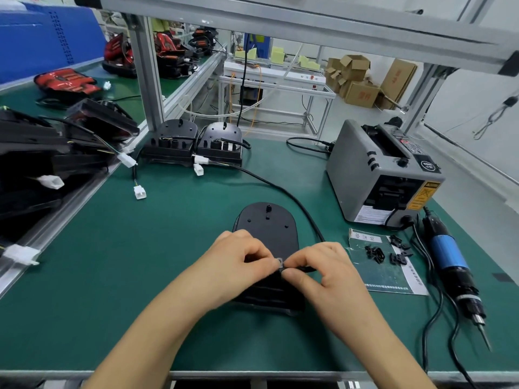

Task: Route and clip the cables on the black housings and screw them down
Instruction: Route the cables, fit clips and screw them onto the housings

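A green counter (126, 262) stands in a workshop, with cardboard boxes (362, 80) behind. On it are three black housings, one near housing (266, 228) and two far housings (174, 138). There is also one tape machine (379, 175) and one screwdriver (449, 256). Just above the near housing, the left hand (238, 256) and right hand (325, 265) pinch the black cable (280, 189) in curled fingers (314, 256).
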Tool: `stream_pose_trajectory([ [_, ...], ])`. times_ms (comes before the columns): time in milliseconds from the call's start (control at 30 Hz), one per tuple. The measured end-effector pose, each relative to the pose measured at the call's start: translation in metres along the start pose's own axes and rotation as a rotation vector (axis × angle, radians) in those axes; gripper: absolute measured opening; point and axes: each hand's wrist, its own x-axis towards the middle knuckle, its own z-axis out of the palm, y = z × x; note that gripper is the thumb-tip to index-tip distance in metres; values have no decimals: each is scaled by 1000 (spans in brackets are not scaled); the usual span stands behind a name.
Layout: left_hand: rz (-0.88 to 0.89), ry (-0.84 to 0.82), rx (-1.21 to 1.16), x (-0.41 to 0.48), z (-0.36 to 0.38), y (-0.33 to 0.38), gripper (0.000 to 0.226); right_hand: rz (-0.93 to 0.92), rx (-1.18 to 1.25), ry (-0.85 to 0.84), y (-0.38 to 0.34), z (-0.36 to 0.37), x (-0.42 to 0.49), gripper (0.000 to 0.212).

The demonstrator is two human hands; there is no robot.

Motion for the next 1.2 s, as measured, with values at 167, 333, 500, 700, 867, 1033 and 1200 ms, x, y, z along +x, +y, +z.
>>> stream_pose_trajectory([
  [167,27,-67,-29,-2,-7,-4,5,16,-27,-44,1,3,-2,17],
  [333,51,-33,-47,-4,-5,-2,15,31,-58,-28,0,7,-5,21],
  [500,31,-20,-50,-4,-2,0,11,-1,-106,-30,-1,6,-7,24],
  [700,-45,106,-108,-4,10,4,17,14,-88,-59,-2,6,-8,27],
  [867,-51,156,-105,-6,14,3,24,65,86,-41,6,0,-6,13],
  [1033,-57,246,-126,-7,21,3,20,206,-105,190,47,-39,14,27],
  [1200,-34,277,-93,-9,32,6,21,454,-539,81,90,-64,32,8],
])
